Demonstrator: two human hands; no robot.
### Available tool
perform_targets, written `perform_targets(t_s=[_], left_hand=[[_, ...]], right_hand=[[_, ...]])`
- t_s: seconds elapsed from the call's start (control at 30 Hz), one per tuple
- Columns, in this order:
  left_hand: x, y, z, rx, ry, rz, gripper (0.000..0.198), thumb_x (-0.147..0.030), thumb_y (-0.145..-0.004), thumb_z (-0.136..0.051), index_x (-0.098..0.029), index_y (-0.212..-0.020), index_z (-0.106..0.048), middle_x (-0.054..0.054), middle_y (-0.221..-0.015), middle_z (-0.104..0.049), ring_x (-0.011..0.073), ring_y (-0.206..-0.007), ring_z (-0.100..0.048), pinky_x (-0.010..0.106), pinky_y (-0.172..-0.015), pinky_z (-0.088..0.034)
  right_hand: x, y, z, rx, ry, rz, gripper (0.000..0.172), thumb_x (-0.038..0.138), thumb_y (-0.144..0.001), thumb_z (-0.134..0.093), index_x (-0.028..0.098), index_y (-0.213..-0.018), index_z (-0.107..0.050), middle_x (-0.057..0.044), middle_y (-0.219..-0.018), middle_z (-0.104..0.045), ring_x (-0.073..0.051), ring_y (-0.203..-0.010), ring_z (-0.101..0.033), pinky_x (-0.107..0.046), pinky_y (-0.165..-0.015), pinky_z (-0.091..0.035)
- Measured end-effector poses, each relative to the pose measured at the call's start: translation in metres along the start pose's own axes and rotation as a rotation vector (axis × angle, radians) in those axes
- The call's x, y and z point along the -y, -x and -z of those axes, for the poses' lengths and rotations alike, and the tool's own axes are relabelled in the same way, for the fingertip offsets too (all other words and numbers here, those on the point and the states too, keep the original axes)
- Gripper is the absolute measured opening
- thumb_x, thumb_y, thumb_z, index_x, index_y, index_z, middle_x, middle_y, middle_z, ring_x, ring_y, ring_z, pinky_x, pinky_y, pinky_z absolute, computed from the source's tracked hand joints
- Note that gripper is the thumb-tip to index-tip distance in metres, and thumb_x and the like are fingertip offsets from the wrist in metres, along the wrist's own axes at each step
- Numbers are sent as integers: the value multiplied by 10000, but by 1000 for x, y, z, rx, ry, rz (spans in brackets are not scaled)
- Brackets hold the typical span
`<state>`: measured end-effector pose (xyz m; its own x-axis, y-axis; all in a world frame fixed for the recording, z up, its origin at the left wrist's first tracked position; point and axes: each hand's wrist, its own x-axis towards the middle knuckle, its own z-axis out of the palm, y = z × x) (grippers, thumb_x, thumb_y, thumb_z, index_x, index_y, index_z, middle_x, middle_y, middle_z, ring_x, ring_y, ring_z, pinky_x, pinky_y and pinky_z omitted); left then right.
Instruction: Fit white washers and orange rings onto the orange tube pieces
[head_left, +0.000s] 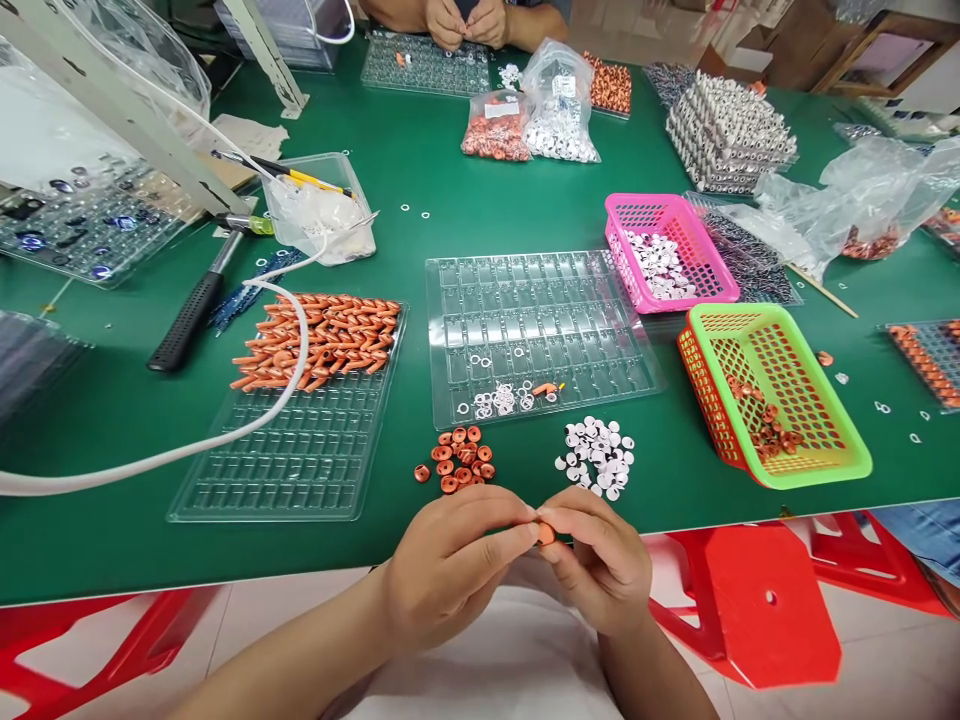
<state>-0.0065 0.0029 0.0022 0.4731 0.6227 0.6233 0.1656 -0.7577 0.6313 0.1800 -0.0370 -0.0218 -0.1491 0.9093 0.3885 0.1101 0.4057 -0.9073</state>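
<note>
My left hand (457, 565) and my right hand (600, 560) meet in front of my body, just off the table's near edge. Between their fingertips they pinch a small round orange part (547, 534), partly covered by the fingers. Just beyond my hands lie a cluster of copper-coloured round parts (459, 458) and a spread of small white discs (598, 456). Behind those, a clear compartment tray (540, 330) carries white rings (506, 398) and one orange piece (545, 389) with a yellow tip.
At left, a second clear tray (277, 470) bears stacked orange parts (322, 335), near a hammer (196, 305). A white hose (247, 436) arches over it. On the right stand a green basket (847, 450) and a pink basket (716, 270). Across the table are another person's hands (466, 20).
</note>
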Motion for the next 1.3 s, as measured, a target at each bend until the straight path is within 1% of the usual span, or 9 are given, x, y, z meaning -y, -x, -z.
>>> perform_targets(t_s=[0.27, 0.4, 0.5, 0.67, 0.8, 1.0, 1.3], left_hand=[[2, 3, 0, 28, 5, -12, 278, -9, -872, -508, -99, -1115, -608, 116, -934, -704, 175, -893, -656, 295, -733, -591], [1, 3, 0, 21, -11, -6, 289, -11, -873, -509, -112, -1127, -601, 106, -925, -705, 169, -870, -659, 284, -712, -588], [0, 2, -1, 15, -20, 9, 278, -29, -885, -499, -127, -1126, -598, 98, -919, -709, 165, -869, -668, 282, -717, -591], [-1, 1, -2, -11, -2, 33, 254, -11, -874, -498, -124, -1073, -610, 93, -906, -708, 156, -854, -669, 267, -719, -585], [-3, 0, 0, 7, 9, 57, 275, -6, -876, -492, -134, -1088, -610, 87, -913, -710, 154, -865, -665, 261, -718, -579], [-2, 3, 1, 20, 6, 66, 276, 5, -863, -505, -132, -1079, -611, 87, -919, -703, 155, -858, -663, 254, -712, -569], [-4, 4, 0, 34, -32, 109, 257, -34, -892, -477, -160, -1075, -606, 75, -900, -700, 142, -814, -667, 235, -675, -558]], right_hand=[[1, -2, 4, 37, 16, 7, 406, 80, -871, -568, 241, -1243, -583, -81, -961, -669, -184, -844, -645, -315, -675, -566], [0, -1, 4, 36, 7, 18, 402, 85, -877, -569, 239, -1247, -581, -83, -959, -669, -180, -840, -644, -311, -666, -567], [-1, 0, 2, 26, 4, -4, 390, 99, -882, -571, 257, -1238, -587, -75, -934, -675, -180, -827, -646, -311, -657, -566], [-4, 0, -2, -9, -101, -67, 321, 151, -881, -608, 270, -1179, -624, -60, -896, -678, -177, -796, -638, -314, -654, -557], [-7, -2, -2, -9, -171, -92, 285, 195, -866, -656, 273, -1139, -651, -57, -888, -683, -175, -797, -637, -314, -665, -554], [-9, -3, -1, 4, -196, -85, 305, 199, -857, -675, 279, -1150, -653, -58, -900, -693, -173, -804, -651, -306, -670, -560], [-9, -5, 0, -11, -172, -61, 301, 233, -855, -688, 291, -1149, -659, -56, -895, -701, -163, -788, -665, -286, -648, -570]])
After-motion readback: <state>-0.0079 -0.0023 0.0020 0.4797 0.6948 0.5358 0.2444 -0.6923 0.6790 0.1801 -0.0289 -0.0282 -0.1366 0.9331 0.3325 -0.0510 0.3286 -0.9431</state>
